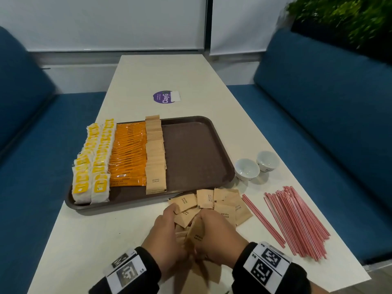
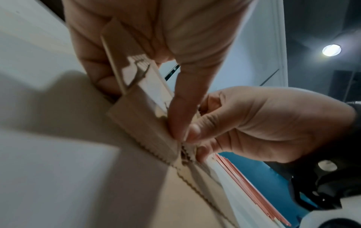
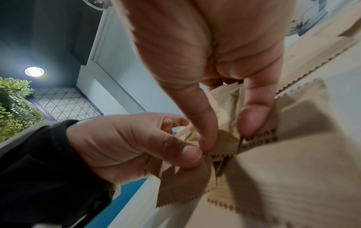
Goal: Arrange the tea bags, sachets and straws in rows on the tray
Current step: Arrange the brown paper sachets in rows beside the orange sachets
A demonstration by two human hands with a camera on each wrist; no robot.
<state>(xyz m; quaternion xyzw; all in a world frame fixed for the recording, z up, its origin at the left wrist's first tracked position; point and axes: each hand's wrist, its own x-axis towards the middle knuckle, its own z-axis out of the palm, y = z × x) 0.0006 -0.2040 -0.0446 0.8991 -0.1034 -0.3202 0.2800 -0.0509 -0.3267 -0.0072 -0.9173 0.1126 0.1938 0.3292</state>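
A brown tray [image 1: 195, 153] holds two rows of yellow tea bags [image 1: 93, 162], a row of orange coffee sachets [image 1: 129, 153] and a row of brown sugar sachets [image 1: 156, 158]. Its right half is bare. In front of it lies a loose pile of brown sugar sachets [image 1: 224, 204]. Both hands meet over this pile. My left hand [image 1: 167, 236] grips a small stack of sachets [image 2: 140, 117]. My right hand [image 1: 216, 236] pinches sachets [image 3: 224, 138] between thumb and fingers. Red straws [image 1: 297, 221] lie on the table to the right.
Two small white cups [image 1: 256, 168] stand right of the tray, beyond the straws. A purple round sticker [image 1: 163, 98] marks the white table [image 1: 101, 240] farther back. Blue benches [image 1: 318, 107] flank the table on both sides.
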